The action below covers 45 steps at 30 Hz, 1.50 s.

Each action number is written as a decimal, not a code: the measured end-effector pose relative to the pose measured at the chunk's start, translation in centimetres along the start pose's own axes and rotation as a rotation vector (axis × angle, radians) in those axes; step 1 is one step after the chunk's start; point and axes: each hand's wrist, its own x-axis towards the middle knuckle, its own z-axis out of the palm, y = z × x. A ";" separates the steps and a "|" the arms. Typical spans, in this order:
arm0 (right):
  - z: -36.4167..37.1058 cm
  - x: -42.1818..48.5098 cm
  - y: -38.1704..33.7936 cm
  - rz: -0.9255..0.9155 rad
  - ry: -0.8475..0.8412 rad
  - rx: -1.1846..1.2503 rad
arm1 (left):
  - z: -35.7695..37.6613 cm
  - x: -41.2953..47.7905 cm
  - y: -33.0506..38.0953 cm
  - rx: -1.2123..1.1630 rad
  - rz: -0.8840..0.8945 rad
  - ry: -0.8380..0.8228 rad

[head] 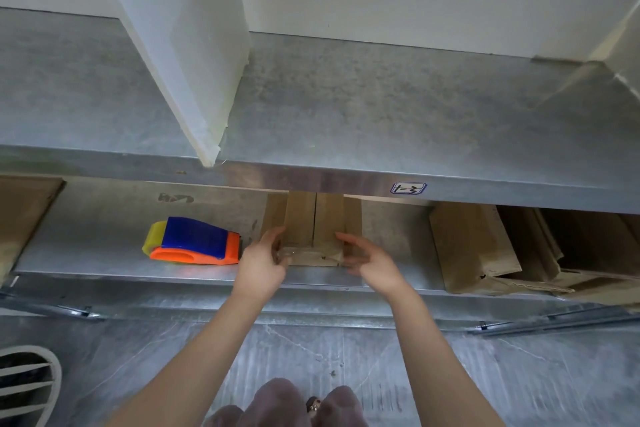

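Observation:
A small brown cardboard box (pixel 313 225) stands on the lower metal shelf (pixel 104 267), its top flaps closed along a middle seam and clear tape across its near end. My left hand (pixel 261 262) touches the box's left near corner, fingers curled around the edge. My right hand (pixel 372 262) is at the right near corner, fingers spread and relaxed; whether it touches the box is unclear because of blur. An orange and blue tape dispenser (pixel 194 242) with a yellowish roll lies on the shelf just left of my left hand.
The upper metal shelf (pixel 346 114) overhangs the box and carries a label (pixel 408 188) on its front edge. Flattened cardboard (pixel 485 246) lies on the lower shelf to the right, more cardboard (pixel 20 211) at far left. A white divider (pixel 187 45) stands on the upper shelf.

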 end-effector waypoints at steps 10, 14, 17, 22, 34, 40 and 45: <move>2.3 1.0 -0.3 -0.108 0.292 -0.178 | -1.1 1.0 -0.6 0.006 0.036 -0.186; 2.0 1.3 -0.6 -0.074 0.261 -0.167 | -2.1 1.8 -2.0 -0.027 0.098 -0.316; 2.4 1.4 -0.7 -0.057 0.284 -0.165 | -1.4 2.3 -0.9 0.041 0.083 -0.204; 2.5 1.4 -0.9 -0.034 0.271 -0.150 | -0.8 2.0 -0.1 0.059 0.040 -0.127; 3.0 0.3 -1.3 -0.033 0.278 -0.095 | -0.7 1.7 0.8 0.008 -0.017 -0.219; 4.2 -0.5 -0.1 -0.021 0.350 -0.003 | 0.6 -1.2 0.4 -0.111 -0.039 -0.067; 3.5 0.3 -0.8 0.095 0.205 0.088 | 0.4 -1.3 0.8 -0.141 -0.119 -0.119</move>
